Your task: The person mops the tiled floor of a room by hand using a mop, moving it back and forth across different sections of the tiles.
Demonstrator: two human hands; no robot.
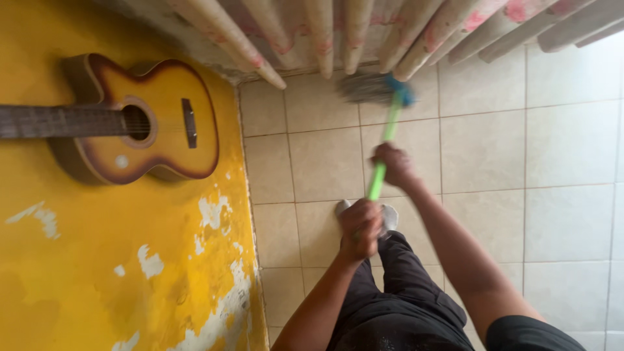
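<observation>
Item one: a broom with a bright green stick handle [385, 146], a blue collar and a grey bristle head [369, 87]. I held it in both hands, tilted away from me, its head down on the floor at the foot of the curtain and blurred in the view.

Item two: my left hand [359, 227], clenched round the near end of the green handle, just above my feet.

Item three: my right hand [394, 164], closed round the same handle farther along, between my left hand and the blue collar, arm stretched out.

Item four: a floor of pale beige square tiles [559, 169] with thin dark joints, under the broom and under me.

Item five: a pleated cream curtain with pink floral blotches [416, 29], hanging along the far edge of the floor, its hem just beside the broom head.

Item six: a yellow painted wall [97, 260] on my left, with the paint flaked off in white patches near the floor.

Item seven: an acoustic guitar with an orange sunburst body and dark neck [140, 120], against that wall, well apart from the broom.

Item eight: my dark trousers [403, 286] and light shoes [389, 214], partly hidden behind my left hand.
</observation>
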